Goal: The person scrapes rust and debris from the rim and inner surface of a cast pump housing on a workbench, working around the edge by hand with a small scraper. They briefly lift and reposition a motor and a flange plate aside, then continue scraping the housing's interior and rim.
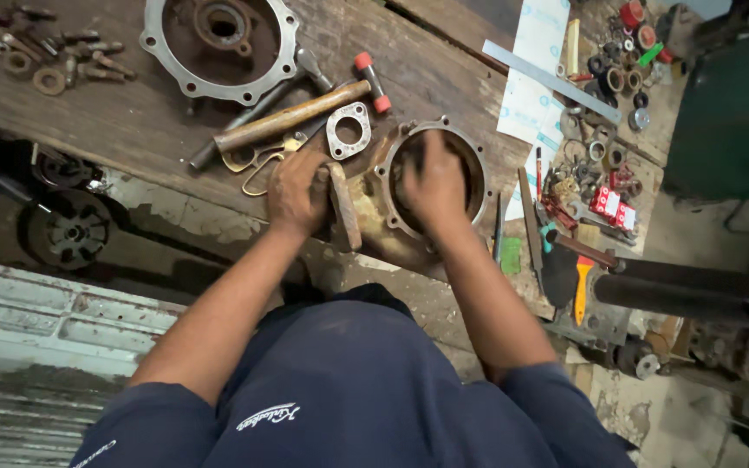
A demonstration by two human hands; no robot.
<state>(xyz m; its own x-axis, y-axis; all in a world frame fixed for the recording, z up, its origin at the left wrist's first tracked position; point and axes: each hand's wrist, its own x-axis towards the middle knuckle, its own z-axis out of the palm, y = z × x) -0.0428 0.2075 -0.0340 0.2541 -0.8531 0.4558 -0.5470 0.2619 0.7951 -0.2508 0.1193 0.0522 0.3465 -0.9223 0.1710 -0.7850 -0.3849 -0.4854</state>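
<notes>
Both hands — left hand (298, 192), right hand (433, 184) — on rusty housing (379, 217).

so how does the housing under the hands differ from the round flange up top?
The rusty housing sits at the bench edge, held by the left hand, with the right hand in its bore. The round flange lies flat and untouched, farther back, with a smaller centre hole. Both are grimy metal castings with ringed bolt holes.

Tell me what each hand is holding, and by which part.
The left hand grips the rusty housing by its outer side flange. The right hand presses inside its round opening; whether it holds anything cannot be told.
</notes>
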